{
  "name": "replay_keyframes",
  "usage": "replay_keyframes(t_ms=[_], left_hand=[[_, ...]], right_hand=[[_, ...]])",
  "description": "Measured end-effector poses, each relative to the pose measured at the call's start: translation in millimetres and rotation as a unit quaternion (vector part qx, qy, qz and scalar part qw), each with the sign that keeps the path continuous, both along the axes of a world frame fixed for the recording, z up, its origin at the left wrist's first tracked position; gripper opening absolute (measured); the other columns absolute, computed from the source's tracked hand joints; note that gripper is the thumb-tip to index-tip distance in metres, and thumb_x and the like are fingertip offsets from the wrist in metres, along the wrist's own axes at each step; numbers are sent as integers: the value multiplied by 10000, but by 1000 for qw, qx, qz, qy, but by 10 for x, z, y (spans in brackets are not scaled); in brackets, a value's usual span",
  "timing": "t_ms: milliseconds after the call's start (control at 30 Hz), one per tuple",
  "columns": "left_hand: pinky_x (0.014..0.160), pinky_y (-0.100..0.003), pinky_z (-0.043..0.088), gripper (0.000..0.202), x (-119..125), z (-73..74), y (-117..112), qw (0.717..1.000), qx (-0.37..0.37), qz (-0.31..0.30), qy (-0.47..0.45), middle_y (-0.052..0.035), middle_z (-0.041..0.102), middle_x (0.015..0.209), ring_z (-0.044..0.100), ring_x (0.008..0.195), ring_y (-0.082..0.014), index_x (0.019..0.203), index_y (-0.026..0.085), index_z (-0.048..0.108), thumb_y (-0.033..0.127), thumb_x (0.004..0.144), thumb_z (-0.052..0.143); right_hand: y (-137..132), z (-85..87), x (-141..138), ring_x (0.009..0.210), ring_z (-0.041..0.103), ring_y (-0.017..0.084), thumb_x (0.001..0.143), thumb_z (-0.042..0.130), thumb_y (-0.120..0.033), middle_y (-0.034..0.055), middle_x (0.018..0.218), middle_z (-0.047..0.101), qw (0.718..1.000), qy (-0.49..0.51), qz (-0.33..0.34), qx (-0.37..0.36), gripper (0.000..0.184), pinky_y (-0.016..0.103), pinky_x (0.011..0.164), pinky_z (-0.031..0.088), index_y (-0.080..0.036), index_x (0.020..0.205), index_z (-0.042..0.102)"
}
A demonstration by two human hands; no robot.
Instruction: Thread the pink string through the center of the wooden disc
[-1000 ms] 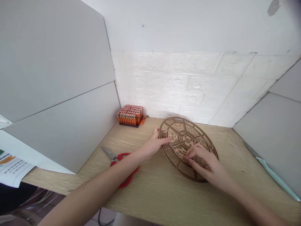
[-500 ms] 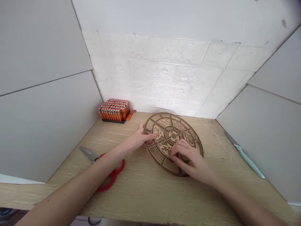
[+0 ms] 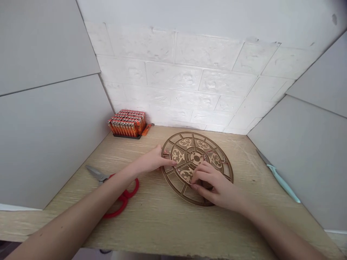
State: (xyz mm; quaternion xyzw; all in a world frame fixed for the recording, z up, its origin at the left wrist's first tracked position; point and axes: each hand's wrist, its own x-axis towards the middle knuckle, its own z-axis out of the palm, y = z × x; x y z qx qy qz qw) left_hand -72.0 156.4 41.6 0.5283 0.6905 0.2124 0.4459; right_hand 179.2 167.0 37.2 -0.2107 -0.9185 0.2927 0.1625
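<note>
A round, gold-brown openwork disc (image 3: 197, 153) with scroll ornaments and a ringed hub is tilted above the wooden tabletop. My left hand (image 3: 151, 160) grips its left rim, thumb on the front face and the other fingers partly hidden behind. Over the lower right part of the disc, my right hand (image 3: 213, 186) is closed in a pinch, covering some of the ornament. A thin pale cord (image 3: 182, 176) crosses the disc toward those pinched fingertips. More of the thin cord loops over the right-hand scrollwork.
Red-handled scissors (image 3: 124, 202) lie beneath my left forearm. A block of orange lighters (image 3: 126, 124) stands at the back left, with an orange cutter (image 3: 147, 129) beside it. At the right wall lies a knife with a mint handle (image 3: 283, 183). White brick-pattern wall (image 3: 173, 79) closes the back.
The whole scene has shifted slightly left as the view moved. My right hand's pinch has moved slightly down and left over the disc. My left hand keeps its grip on the rim.
</note>
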Motion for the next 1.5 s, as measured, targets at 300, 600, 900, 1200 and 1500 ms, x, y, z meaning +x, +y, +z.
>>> replay_keyframes(t_ms=[300, 600, 900, 1200, 1500], left_hand=[[620, -185, 376, 528, -38, -12, 26, 992, 81, -96, 13, -20, 641, 887, 559, 768, -152, 978, 167, 667, 596, 672, 634], [623, -188, 355, 613, -105, 17, 23, 986, 44, -133, 95, -40, 643, 903, 558, 769, -172, 976, 170, 678, 690, 666, 584], [547, -213, 241, 712, -161, 112, -71, 951, 22, -137, 275, -36, 519, 595, 409, 540, -115, 832, 164, 651, 821, 658, 443], [520, -226, 231, 669, -134, 76, -32, 936, 35, -74, 342, -28, 573, 676, 463, 584, -135, 734, 161, 569, 813, 667, 434], [515, -238, 240, 641, -112, 42, -2, 943, 83, -51, 318, -11, 578, 682, 464, 586, -119, 724, 168, 569, 753, 785, 312]], right_hand=[[29, -48, -5, 908, 458, 151, 902, 533, -160, 18, 883, 527, 1000, -13, 25, -9, 51, 306, 861, 387, -185, 868, 561], [15, -36, 15, 931, 469, 152, 913, 531, -179, 23, 912, 535, 999, -24, 30, -14, 54, 304, 871, 397, -197, 894, 579], [5, -66, -5, 919, 483, 137, 929, 512, -206, 25, 969, 533, 999, -25, 29, -28, 76, 298, 864, 394, -187, 896, 577], [5, -40, 6, 941, 470, 127, 919, 530, -203, 9, 982, 527, 997, -20, 25, -66, 63, 254, 811, 402, -197, 884, 582], [43, -12, 22, 959, 481, 128, 908, 556, -205, 10, 992, 536, 994, -16, 41, -100, 70, 257, 849, 396, -202, 890, 624]])
